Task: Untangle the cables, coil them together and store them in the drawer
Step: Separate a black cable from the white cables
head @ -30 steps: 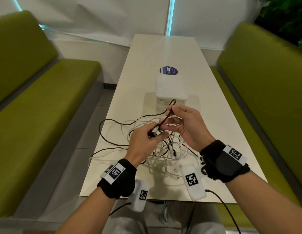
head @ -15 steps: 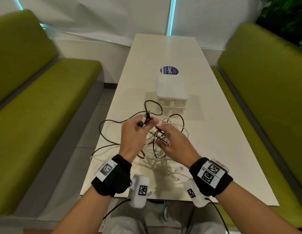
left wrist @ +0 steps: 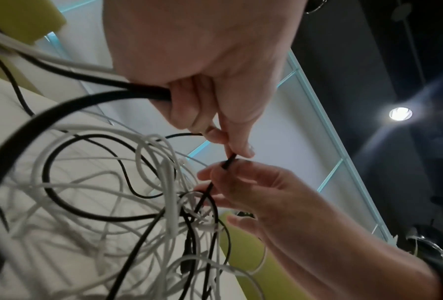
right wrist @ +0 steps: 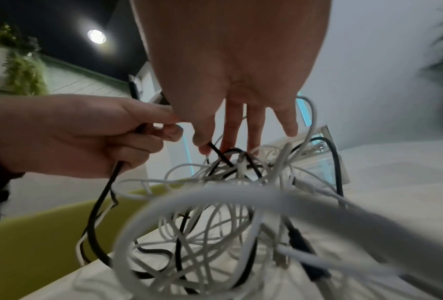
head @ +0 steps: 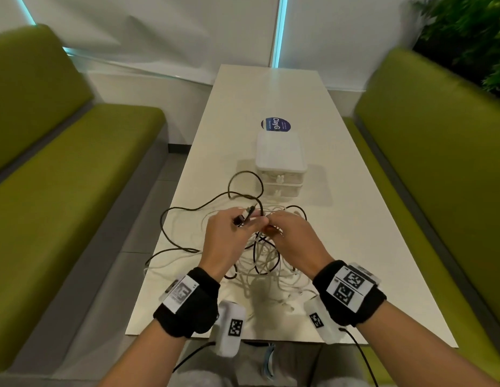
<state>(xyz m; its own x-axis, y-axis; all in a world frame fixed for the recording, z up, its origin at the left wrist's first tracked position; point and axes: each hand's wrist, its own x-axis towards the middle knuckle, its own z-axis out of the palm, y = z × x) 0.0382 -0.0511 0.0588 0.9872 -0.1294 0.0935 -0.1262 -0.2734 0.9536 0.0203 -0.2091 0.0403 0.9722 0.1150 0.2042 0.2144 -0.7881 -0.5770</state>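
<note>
- Fingers of the left hand [head: 225, 236] curled round the black cable [head: 187, 208]; the right hand [head: 292, 241] pinched the same cable near the frame's centre.
- Below them, the white cables [head: 267, 263] lay knotted on the bench [head: 355, 219].
- Risk, I judged: pulling hard could tighten the knot or drag the drawer box [head: 281, 160].
- Knot crossings stayed blurred; the drawer's contents were hidden.

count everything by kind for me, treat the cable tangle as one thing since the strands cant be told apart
benches: 2
table: 1
drawer box: 1
sticker: 1
cable tangle: 1
hands, left and right, both gripping black cable: 2
total: 8
</note>
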